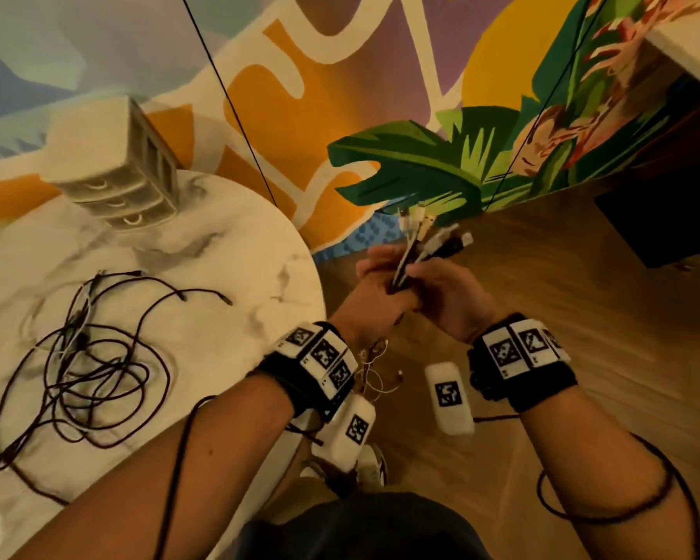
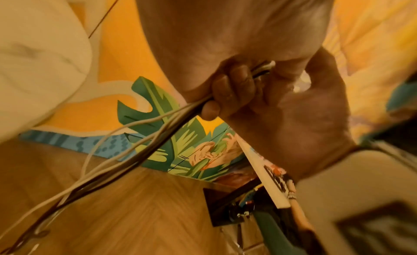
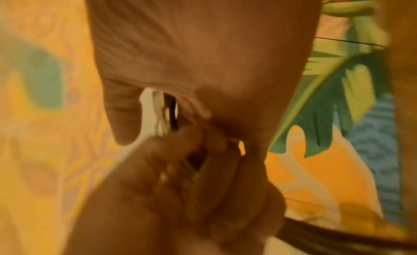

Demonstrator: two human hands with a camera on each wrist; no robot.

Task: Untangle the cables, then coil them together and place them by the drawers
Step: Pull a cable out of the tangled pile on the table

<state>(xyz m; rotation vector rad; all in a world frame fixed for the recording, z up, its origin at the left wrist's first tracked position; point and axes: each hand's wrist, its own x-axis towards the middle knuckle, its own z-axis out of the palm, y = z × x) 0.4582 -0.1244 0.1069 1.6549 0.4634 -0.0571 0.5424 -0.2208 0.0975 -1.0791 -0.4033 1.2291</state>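
Note:
Off the table's right edge, both hands meet over the floor around one bundle of cable ends (image 1: 423, 240), black and white, whose plugs fan out above the fists. My left hand (image 1: 380, 282) grips the bundle low, and my right hand (image 1: 443, 291) grips it just beside. In the left wrist view the bundle's cables (image 2: 140, 148) trail down and left from the left hand (image 2: 225, 36), with the right hand (image 2: 304, 125) curled round them. The right wrist view is blurred and shows white plugs (image 3: 155, 114) against the right palm (image 3: 203, 44). The rest of the cables (image 1: 85, 357) lie in a loose tangle on the table. The small drawers (image 1: 118, 171) stand at the table's back.
The round marble table (image 1: 239, 244) fills the left side. Wooden floor (image 1: 582, 317) lies under my hands. A painted wall (image 1: 380, 115) runs behind. A dark box (image 1: 663, 220) sits at the right, and a white ledge (image 1: 696, 54) is at the upper right.

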